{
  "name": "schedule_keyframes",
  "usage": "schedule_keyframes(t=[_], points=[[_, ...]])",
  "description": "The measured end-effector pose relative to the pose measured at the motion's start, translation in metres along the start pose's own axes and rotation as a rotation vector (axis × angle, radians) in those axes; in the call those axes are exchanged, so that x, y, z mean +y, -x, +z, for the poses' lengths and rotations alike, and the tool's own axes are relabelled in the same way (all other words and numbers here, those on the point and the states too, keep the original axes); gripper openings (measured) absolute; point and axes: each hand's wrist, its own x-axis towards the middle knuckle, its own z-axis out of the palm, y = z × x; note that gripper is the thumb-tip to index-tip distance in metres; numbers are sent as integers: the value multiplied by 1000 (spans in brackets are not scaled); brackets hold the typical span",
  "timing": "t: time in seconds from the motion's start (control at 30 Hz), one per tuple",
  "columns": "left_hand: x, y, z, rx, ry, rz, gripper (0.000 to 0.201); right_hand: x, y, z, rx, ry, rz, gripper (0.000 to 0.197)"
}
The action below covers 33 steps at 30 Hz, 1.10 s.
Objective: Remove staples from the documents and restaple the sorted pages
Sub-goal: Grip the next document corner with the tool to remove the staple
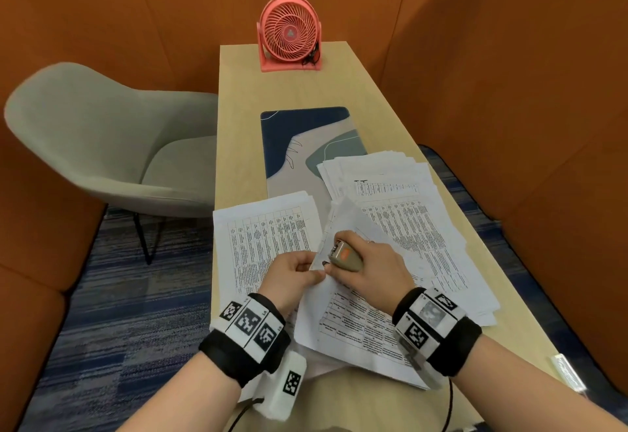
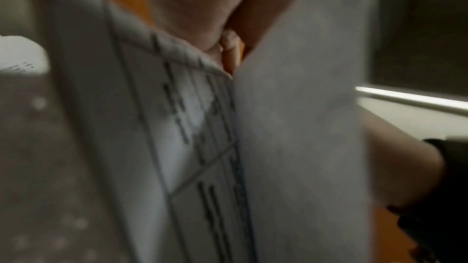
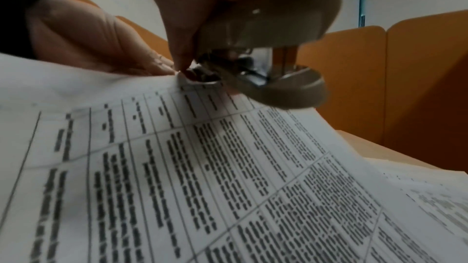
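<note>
The left hand (image 1: pixel 294 270) pinches the raised corner of a stapled document (image 1: pixel 353 323) between thumb and curled fingers, holding that corner up off the surface (image 1: pixel 234 119). Just beside it, the right hand (image 1: pixel 373 270) is wrapped around a beige stapler (image 1: pixel 345 255) with an orange patch on top, fingers curled over the body. The stapler's metal end sits at the same lifted corner, touching the paper right where the left thumb grips; the right wrist view shows the stapler (image 3: pixel 268 53) with its lower metal tongue against the page edge, though blur hides whether a staple is caught there. Both wrists carry black bands with printed marker squares.

Farthest left stands a grey shell chair (image 1: pixel 112 139) on blue carpet, beside the surface. On the surface's left part lies a sheet stack (image 1: pixel 268 238) printed with tables, partly under the left hand. The held document slopes from the hands toward the near edge. To the right spreads a larger, loosely fanned pile of printed pages (image 1: pixel 407 224), overlapping the corner of a blue and grey desk mat (image 1: pixel 299 139). At the far end of the surface a coral desk fan (image 1: pixel 290 34) stands upright. Orange padded panels enclose the area.
</note>
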Motion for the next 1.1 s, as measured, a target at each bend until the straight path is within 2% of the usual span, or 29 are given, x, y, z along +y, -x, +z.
schedule_keyframes(t=[0.17,0.33,0.43,0.63,0.8,0.9,1.0,1.1], points=[[-8,-1,4,78,-133,44,20,14,-6,9,-85,-209,97,41],[-13,-1,10,110,-371,120,14,23,-1,14,-84,-451,162,40],[-16,-1,12,162,-499,159,12,28,5,13,-51,-576,210,29],[-19,-4,16,177,-564,190,11,50,24,-6,48,-593,330,30],[-19,-9,13,189,-625,174,19,102,56,-39,242,-533,546,32],[-21,-12,8,192,-632,154,23,155,93,-68,351,-410,754,30],[-17,-11,9,182,-640,151,20,214,142,-92,448,-275,1003,38],[-14,-9,9,181,-642,140,18,255,188,-102,411,-168,1229,54]])
